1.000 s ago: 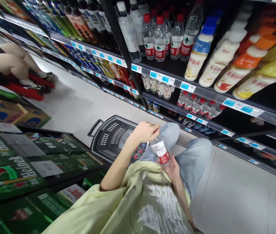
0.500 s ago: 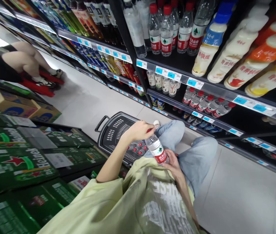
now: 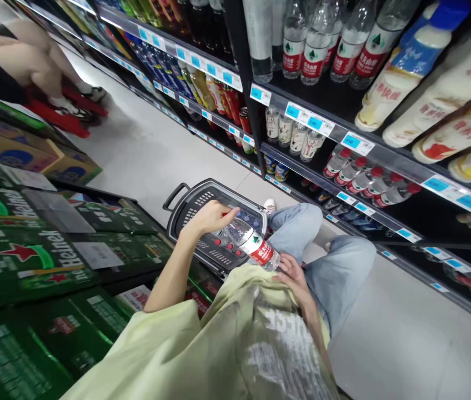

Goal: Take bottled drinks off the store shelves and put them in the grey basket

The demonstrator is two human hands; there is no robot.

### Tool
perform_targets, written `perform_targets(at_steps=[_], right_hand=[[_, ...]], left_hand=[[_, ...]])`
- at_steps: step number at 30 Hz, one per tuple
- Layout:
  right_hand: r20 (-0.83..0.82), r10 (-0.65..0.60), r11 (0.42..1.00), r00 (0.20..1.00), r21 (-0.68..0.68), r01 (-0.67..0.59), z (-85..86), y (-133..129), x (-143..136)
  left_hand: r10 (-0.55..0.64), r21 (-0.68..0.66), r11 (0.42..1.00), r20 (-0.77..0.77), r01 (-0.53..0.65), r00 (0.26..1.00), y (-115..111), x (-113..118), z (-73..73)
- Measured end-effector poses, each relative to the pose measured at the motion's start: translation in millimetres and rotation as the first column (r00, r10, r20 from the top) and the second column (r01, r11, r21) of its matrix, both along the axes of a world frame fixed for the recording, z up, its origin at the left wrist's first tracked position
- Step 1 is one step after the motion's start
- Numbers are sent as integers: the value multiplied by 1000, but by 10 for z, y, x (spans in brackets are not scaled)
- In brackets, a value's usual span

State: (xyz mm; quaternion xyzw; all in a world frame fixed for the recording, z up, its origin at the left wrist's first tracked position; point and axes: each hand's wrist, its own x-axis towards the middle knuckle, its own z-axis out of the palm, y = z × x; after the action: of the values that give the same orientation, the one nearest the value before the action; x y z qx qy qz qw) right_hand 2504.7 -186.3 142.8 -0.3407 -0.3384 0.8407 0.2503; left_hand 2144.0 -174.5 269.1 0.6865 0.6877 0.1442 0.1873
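Note:
My left hand (image 3: 213, 216) is closed around the cap end of a clear water bottle (image 3: 256, 247) with a red and white label. The bottle slants across my lap, its neck toward the basket and its base toward my right hand (image 3: 292, 273). My right hand lies by the base with loosely extended fingers, and whether they still touch the plastic is hard to tell. Under the bottle, a dark shopping basket (image 3: 189, 208) stands on the floor to my left, holding several bottles with red caps (image 3: 228, 245).
Shelves (image 3: 310, 122) of drinks with price tags run along the right. Stacked green beer cartons (image 3: 48, 261) border the left, with cardboard boxes (image 3: 31, 147) behind. Farther off, another person's bent legs (image 3: 31, 61) show beside red objects. Pale floor (image 3: 148, 144) stretches down the aisle.
My left hand has moved left toward the basket, tipping the bottle from steep to nearly flat. The bottle's base has come away from my right hand's grip. The view has shifted slightly.

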Motion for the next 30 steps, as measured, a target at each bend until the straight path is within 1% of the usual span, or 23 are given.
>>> perform_targets(at_steps=[2,3,5,6,8,10,13,16,18,19,21,24,26,28,30], right_hand=[[9,7,1000,1000,-3,-7,-10,-9,22],[18,8,1000,1000,-3,-8,-5,-14,31],[39,10,1000,999,-5,-9,18,-22,40],[51,8,1000,999,-9,-8,31,-24,42],[76,2,999,997,-34,1,47,-24,39],[102,-13,997,995,-80,21,41,-22,33],[137,-43,988,990,-139,62,15,-26,15],[165,-55,983,985,-165,82,13,-38,-25],[181,-58,981,982,-172,89,30,-45,-61],[189,-60,981,980,-172,93,39,-48,-79],[212,-71,980,975,-167,108,49,-54,-104],[262,-80,979,962,-160,125,39,-67,-107],[297,-82,976,951,-169,137,28,-79,-93],[331,-88,971,940,-181,155,28,-92,-83],[364,-100,965,926,-190,179,44,-103,-90]], left_hand=[[44,24,999,-47,-43,998,-40,-114,-59],[71,30,997,-100,-69,992,-54,-167,-102],[128,11,992,-250,-129,960,-70,-271,-234],[155,-15,986,-330,-169,931,-77,-327,-330],[208,-86,958,-454,-275,866,-102,-463,-584],[274,-159,901,-510,-403,815,-167,-633,-899],[377,-264,786,-511,-559,772,-363,-899,-1403],[465,-369,657,-488,-657,739,-635,-1062,-1856],[511,-456,566,-460,-687,726,-819,-1087,-2105],[525,-497,531,-443,-686,727,-906,-1079,-2213],[540,-562,480,-416,-674,732,-1063,-1037,-2398],[552,-610,430,-407,-666,728,-1246,-960,-2623],[562,-630,398,-407,-667,720,-1329,-933,-2754],[564,-644,385,-403,-661,721,-1378,-937,-2875],[555,-660,385,-393,-645,733,-1396,-968,-2984]])
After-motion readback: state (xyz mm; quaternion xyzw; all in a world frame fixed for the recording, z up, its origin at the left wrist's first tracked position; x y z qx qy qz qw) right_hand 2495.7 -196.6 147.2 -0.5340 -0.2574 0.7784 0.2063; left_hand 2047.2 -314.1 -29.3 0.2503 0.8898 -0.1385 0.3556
